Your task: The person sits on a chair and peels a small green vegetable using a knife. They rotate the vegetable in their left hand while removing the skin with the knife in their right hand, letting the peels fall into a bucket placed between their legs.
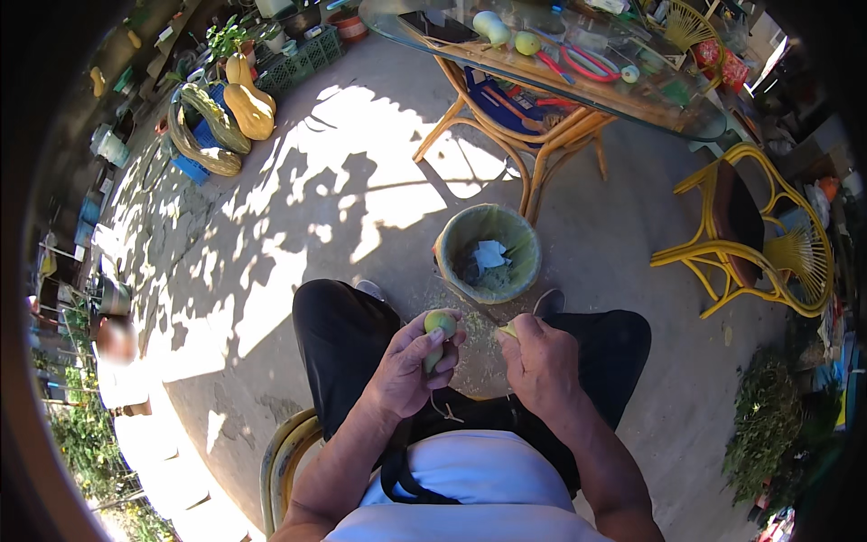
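Observation:
My left hand (pixel 411 366) holds a small green gourd (pixel 440 322), its round end up between thumb and fingers and its narrower part against the fingers. To its right, my right hand (pixel 544 362) is closed around a knife's pale yellowish handle (pixel 509 329); a thin dark blade (pixel 482 309) points up and left from it towards the bin's rim. The blade is apart from the gourd. Just beyond both hands stands a round bin (pixel 441 247) with a greenish liner, a crumpled white paper (pixel 490 255) and fine scraps inside. Pale shavings lie on the floor below it.
A glass-topped rattan table (pixel 501 51) stands ahead, bearing gourds, red-handled scissors (pixel 589 64) and other items. At the right is a yellow rattan chair (pixel 704 252) with a dark cushion. Large squashes (pixel 249 112) rest on a blue crate (pixel 189 169) at the upper left.

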Tool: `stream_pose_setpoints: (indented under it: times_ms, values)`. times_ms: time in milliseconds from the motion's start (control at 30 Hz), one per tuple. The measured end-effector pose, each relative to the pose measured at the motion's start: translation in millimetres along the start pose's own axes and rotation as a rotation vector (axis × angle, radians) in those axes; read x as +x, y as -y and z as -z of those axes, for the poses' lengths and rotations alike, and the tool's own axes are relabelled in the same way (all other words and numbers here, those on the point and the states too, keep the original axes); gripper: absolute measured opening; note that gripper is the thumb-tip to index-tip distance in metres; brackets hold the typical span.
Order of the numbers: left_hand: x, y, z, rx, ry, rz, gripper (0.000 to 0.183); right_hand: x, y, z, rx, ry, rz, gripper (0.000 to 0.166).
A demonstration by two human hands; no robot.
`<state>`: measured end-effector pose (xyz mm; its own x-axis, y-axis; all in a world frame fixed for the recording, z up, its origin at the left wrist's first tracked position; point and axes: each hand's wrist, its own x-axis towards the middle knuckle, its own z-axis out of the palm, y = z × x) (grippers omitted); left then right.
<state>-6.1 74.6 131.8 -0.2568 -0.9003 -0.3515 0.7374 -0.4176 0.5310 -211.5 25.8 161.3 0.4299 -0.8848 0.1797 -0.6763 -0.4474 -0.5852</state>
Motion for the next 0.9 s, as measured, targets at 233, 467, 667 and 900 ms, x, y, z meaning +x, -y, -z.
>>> stream_pose_setpoints:
  times_ms: [233, 467, 667, 900]
  values:
    - [3.4, 0.1, 1.6, -0.082, -0.020, 0.013, 0.054, -10.8, 7.3, -9.1, 0.038, 0.035, 0.057, 0.021]
    - [2.5, 1.3, 8.3, -0.041, 0.010, 0.026, 0.052, -18.8, 9.4, -20.2, -0.074, 0.108, 0.114, 0.022]
    - [1.4, 9.6, 5.9, 0.184, -0.073, -0.025, 0.043, -21.6, -5.2, -32.3, -0.117, 0.036, 0.169, 0.017]
    - [-3.6, 8.0, 2.0, 0.215, -0.054, -0.037, 0.037, 1.7, -26.2, -20.6, -0.246, 0.090, -0.158, 0.017]
